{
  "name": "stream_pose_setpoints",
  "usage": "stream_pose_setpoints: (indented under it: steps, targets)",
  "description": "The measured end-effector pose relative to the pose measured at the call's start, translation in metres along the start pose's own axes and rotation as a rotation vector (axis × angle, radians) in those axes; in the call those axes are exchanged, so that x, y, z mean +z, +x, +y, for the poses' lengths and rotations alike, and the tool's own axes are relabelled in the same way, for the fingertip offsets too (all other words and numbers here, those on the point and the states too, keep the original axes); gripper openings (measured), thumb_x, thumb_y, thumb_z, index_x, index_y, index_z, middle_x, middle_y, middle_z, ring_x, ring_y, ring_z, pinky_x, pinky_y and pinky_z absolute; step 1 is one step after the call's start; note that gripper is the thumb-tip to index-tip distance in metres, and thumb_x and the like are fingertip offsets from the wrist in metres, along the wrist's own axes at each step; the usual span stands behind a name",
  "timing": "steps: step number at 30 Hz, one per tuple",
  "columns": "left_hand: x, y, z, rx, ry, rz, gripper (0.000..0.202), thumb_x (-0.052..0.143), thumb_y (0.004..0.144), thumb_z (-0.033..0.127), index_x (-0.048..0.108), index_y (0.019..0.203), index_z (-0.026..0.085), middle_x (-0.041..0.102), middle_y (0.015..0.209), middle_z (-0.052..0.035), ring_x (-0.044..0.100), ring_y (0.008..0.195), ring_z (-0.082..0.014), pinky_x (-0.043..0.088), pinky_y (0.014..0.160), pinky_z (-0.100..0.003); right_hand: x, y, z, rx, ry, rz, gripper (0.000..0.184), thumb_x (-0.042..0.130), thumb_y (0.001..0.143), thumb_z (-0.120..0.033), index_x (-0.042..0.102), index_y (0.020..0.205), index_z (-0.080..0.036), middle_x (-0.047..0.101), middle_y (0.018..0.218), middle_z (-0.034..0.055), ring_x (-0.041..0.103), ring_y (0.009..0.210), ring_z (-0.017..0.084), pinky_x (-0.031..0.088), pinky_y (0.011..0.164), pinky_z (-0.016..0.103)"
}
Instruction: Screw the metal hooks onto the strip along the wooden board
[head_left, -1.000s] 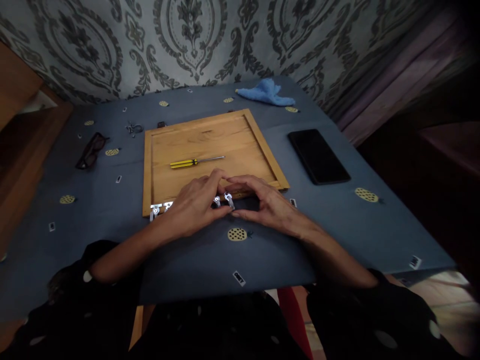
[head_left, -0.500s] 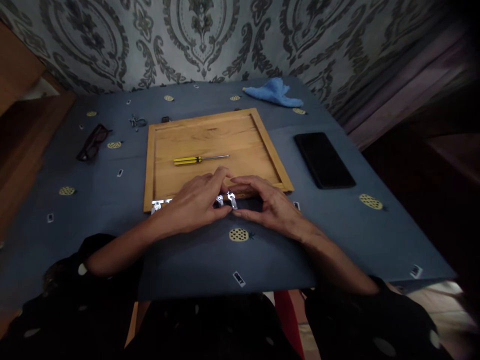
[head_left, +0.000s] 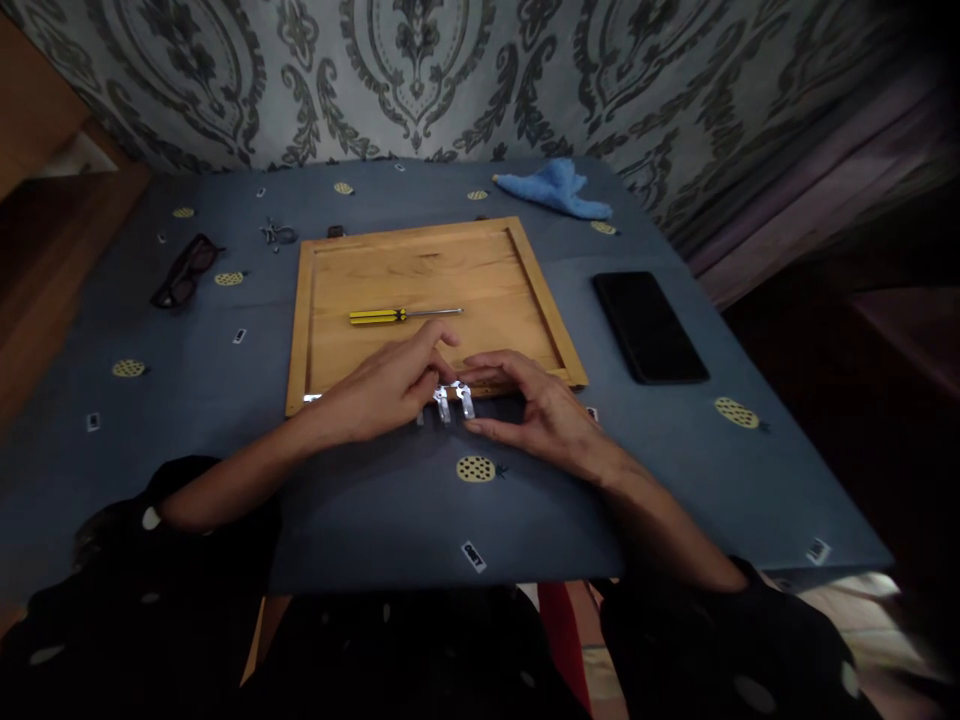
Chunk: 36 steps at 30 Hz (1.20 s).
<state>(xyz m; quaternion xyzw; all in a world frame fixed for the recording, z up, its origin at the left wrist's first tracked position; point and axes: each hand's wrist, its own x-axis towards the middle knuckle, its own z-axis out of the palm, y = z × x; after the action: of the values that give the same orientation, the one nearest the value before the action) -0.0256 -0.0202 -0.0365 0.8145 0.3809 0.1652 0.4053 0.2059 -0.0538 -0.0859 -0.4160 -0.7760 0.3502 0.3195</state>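
Observation:
A shiny metal hook rail (head_left: pixel 442 397) lies along the near edge of a shallow wooden tray-like panel (head_left: pixel 420 240). Its left end shows past my left wrist; the middle is hidden under the hand. My left hand (head_left: pixel 379 385) bends over the rail, thumb and fingertips closed on it near the right-hand hooks, index finger raised. Around the rail's right end curves my right hand (head_left: pixel 536 405), thumb below at the last hook and fingers above at the panel's edge. A yellow-and-black screwdriver (head_left: pixel 405 315) rests on the panel, beyond both hands.
A black phone (head_left: pixel 649 325) lies right of the panel. Farther back is a blue cloth (head_left: pixel 555 188). Dark glasses (head_left: pixel 186 270) and a small heap of metal bits (head_left: pixel 277 233) sit on the left. A blue pineapple-print cloth (head_left: pixel 360 530) covers the table.
My left thumb has drawn back left and up from the rail's end, uncovering more of the hooks. The left index finger has lifted. My right hand stays nearly in place.

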Motion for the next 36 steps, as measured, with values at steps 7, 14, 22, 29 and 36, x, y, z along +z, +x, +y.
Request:
stream_pose_setpoints:
  steps: [7, 14, 22, 29, 36]
  targets:
    - [-0.008, 0.001, 0.001, 0.025, 0.05, 0.078, 0.035, 0.041, 0.089, 0.011, 0.041, 0.123, 0.021, 0.073, 0.102, -0.0049, 0.067, 0.086, -0.0152, 0.047, 0.074, -0.029, 0.0, 0.001, 0.0, -0.008, -0.029, 0.012, 0.057, 0.08, 0.082, -0.041, 0.054, 0.129, -0.025, 0.071, 0.122, 0.0099, 0.069, 0.115, 0.029, 0.052, 0.106, 0.056]
    - [-0.003, 0.001, -0.001, 0.005, 0.108, 0.025, 0.039, 0.04, 0.089, 0.012, 0.039, 0.128, 0.018, 0.073, 0.1, -0.0063, 0.065, 0.079, -0.015, 0.046, 0.073, -0.028, 0.0, 0.002, 0.0, 0.02, 0.017, 0.006, 0.057, 0.082, 0.08, -0.041, 0.055, 0.127, -0.024, 0.071, 0.123, 0.0103, 0.07, 0.114, 0.029, 0.051, 0.107, 0.055]
    - [-0.003, 0.0, -0.002, -0.004, 0.117, -0.008, 0.041, 0.038, 0.09, 0.01, 0.038, 0.131, 0.019, 0.074, 0.101, -0.006, 0.064, 0.077, -0.0136, 0.047, 0.073, -0.028, 0.0, 0.003, -0.002, 0.078, 0.058, 0.001, 0.056, 0.082, 0.078, -0.04, 0.056, 0.126, -0.025, 0.072, 0.121, 0.0089, 0.069, 0.115, 0.029, 0.05, 0.109, 0.053]
    - [-0.036, -0.001, 0.001, -0.033, 0.189, 0.178, 0.037, 0.049, 0.093, 0.02, 0.043, 0.13, 0.018, 0.074, 0.098, -0.0047, 0.066, 0.083, -0.0159, 0.046, 0.073, -0.028, 0.0, 0.004, 0.001, 0.043, 0.001, 0.024, 0.05, 0.079, 0.08, -0.043, 0.059, 0.122, -0.025, 0.072, 0.119, 0.0099, 0.07, 0.112, 0.03, 0.053, 0.105, 0.054]
    - [-0.119, -0.007, -0.079, -0.242, 0.22, 0.608, 0.029, 0.053, 0.095, 0.016, 0.054, 0.124, 0.015, 0.071, 0.09, -0.0025, 0.067, 0.081, -0.0145, 0.053, 0.083, -0.032, 0.001, 0.005, 0.011, 0.012, -0.005, 0.034, 0.046, 0.076, 0.081, -0.044, 0.061, 0.119, -0.025, 0.073, 0.117, 0.0103, 0.073, 0.106, 0.029, 0.057, 0.1, 0.053]
